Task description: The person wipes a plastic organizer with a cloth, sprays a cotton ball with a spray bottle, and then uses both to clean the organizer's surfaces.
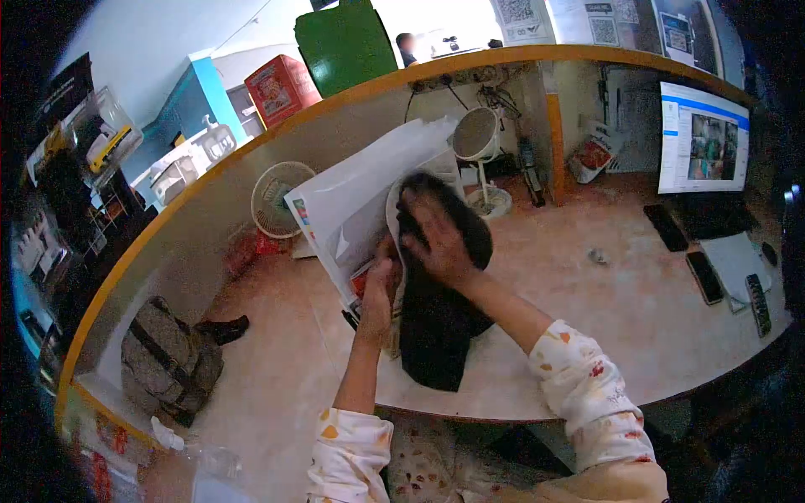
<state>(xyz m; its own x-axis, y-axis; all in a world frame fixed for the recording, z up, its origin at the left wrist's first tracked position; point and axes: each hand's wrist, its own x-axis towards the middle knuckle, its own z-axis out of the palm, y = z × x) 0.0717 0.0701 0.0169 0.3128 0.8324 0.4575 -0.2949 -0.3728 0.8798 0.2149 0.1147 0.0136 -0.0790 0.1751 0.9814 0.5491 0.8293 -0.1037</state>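
A piece of black cloth [436, 344] hangs over the near side of a white plastic bag [356, 197], both held up above the desk. My left hand [381, 281] grips the bag's lower edge, where a bit of red print shows; some of its fingers are hidden behind the edge. Against the upper part of the cloth lies my right hand [438, 239], palm down with the fingers stretched out and the thumb apart. What the bag contains, if anything, cannot be made out.
Behind the bag stand a round mirror [475, 134] and a small white fan [281, 199]. A grey backpack [172, 356] rests at the left. At the right are a monitor [703, 138], a phone [704, 277] and a remote control [758, 304]. A curved partition [335, 90] edges the desk.
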